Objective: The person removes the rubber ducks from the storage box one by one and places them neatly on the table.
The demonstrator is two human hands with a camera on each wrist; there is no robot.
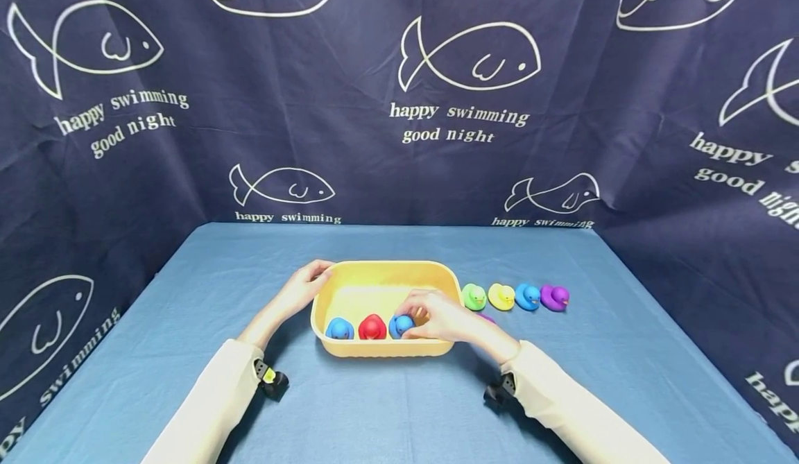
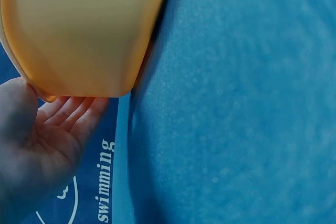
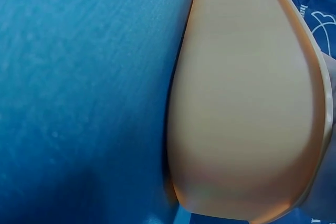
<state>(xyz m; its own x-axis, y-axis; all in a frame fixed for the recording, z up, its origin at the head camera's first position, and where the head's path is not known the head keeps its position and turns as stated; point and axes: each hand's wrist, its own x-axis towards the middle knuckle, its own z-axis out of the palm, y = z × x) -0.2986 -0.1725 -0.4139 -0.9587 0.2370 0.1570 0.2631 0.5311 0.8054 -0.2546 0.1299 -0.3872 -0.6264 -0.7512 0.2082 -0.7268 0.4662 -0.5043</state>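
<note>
A yellow plastic basin (image 1: 387, 348) sits on the blue-covered table. My left hand (image 1: 304, 285) holds its left end, thumb at the rim; in the left wrist view the fingers (image 2: 79, 114) reach along the outside wall. Inside, along the near wall, are a blue rubber duck (image 1: 340, 329), a red rubber duck (image 1: 372, 327) and a second blue rubber duck (image 1: 400, 325) on the right. My right hand (image 1: 440, 317) reaches over the near right rim and pinches that right-hand blue duck. The basin's outer wall (image 3: 247, 93) hides most of the right hand in the right wrist view.
Right of the basin stands a row of rubber ducks: green (image 1: 474, 297), yellow (image 1: 502, 297), blue (image 1: 528, 297) and purple (image 1: 555, 297). Another purple thing (image 1: 485, 318) is mostly hidden by my right hand. Dark blue fish-print cloth (image 1: 368, 193) surrounds the table's back and sides.
</note>
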